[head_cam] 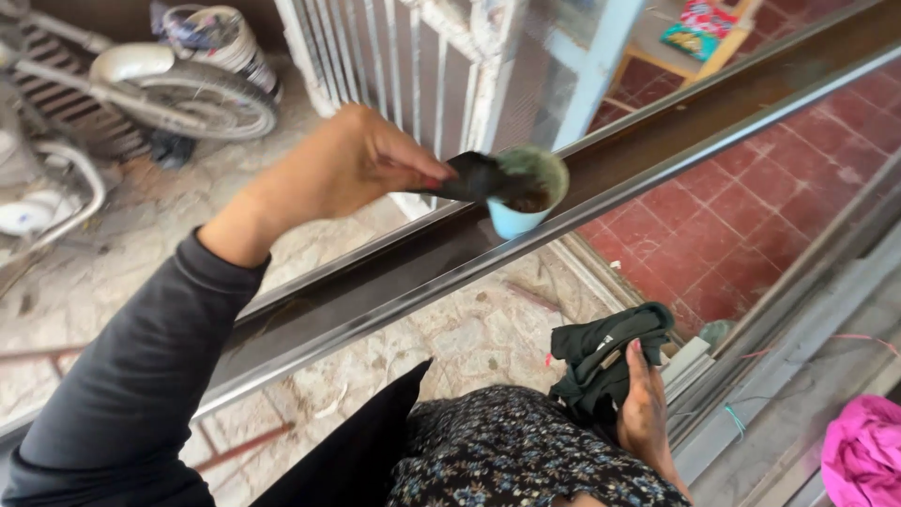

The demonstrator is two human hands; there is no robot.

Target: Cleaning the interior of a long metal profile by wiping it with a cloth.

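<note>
Left hand, upper centre of frame: fingers pressed together, pinching the near end of a dark rag between thumb and fingertips. Rag runs rightward from the pinch, far end dipped into a small light-blue cup. Cup just beyond the fingertips, not touched by them; seated on a long dark metal beam crossing the frame diagonally from lower left to upper right. Inside of cup smeared greenish and dark. Black sleeve down to lower left.

Right hand, lower right of centre: fingers laid flat and close together over a bundle of dark green cloth, pressing it from the right side; thumb not visible, so grip underneath cannot be told. Bundle pokes up past the fingertips, toward frame centre. Dark floral fabric directly below, bottom centre.

Surroundings: red tiled floor right of beam; stained concrete floor on the left; bicycle wheel upper left; white metal grille top centre; pink cloth at lower right corner
</note>
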